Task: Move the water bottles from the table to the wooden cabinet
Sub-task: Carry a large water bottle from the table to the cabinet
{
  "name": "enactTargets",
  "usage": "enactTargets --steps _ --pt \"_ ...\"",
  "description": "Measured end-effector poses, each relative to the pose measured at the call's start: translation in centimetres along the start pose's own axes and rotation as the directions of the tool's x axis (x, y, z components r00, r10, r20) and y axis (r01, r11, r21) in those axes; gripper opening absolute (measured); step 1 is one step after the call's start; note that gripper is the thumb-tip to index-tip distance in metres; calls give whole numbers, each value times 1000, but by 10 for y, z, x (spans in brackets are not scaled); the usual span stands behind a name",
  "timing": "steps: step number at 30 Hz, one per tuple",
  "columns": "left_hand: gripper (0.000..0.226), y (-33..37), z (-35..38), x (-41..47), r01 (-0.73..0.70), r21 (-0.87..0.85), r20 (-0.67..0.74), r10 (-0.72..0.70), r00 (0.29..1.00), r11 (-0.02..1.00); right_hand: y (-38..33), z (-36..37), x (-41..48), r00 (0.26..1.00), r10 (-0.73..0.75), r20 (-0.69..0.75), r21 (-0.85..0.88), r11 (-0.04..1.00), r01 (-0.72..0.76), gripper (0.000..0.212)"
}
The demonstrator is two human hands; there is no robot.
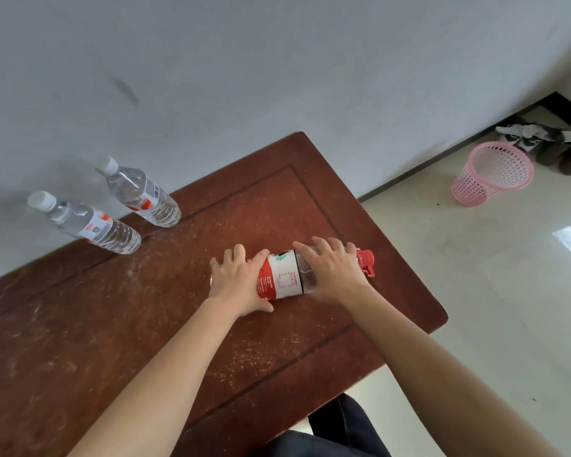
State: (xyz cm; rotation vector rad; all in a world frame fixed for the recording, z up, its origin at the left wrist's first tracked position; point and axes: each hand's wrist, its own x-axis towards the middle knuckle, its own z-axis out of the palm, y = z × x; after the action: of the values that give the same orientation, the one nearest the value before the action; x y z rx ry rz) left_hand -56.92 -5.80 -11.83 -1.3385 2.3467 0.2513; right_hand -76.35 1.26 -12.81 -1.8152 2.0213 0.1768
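Left hand (241, 282) and right hand (332, 272) both clasp a large red-labelled bottle (285, 275) lying on its side near the right edge of the wooden table (145, 324), red cap (366, 262) pointing right. Two small water bottles (89, 222) (142, 192) stand upright along the far edge by the wall (244, 61). A pink basket (491, 173) sits on the floor.

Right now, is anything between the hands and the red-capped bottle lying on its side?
No. The left hand and right hand already rest on the red-capped bottle, lying on the wooden surface. The two white-capped bottles stand apart, far left.
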Motion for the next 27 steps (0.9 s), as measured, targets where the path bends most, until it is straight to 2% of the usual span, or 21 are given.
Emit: enactTargets --steps 7,11,16,20,27 --pt "123 0 9 -7 -17 -12 -63 16 998 1000 0 12 -6 994 -9 -112 -21 1000 6 88" --pt "109 6 16 -20 -15 17 -141 17 990 1000 0 26 -15 975 -25 -219 -25 999 20 75" --pt "100 7 19 -36 -8 -56 -87 3 996 998 -6 13 -24 993 -31 -116 -21 999 28 77" --pt "100 -2 24 -59 -76 -55 -55 73 996 996 -27 20 -58 995 18 -100 2 1000 -18 79" --pt "92 -24 50 -110 -323 21 -115 323 939 946 -81 56 -142 962 234 -141 36 972 -232 76"
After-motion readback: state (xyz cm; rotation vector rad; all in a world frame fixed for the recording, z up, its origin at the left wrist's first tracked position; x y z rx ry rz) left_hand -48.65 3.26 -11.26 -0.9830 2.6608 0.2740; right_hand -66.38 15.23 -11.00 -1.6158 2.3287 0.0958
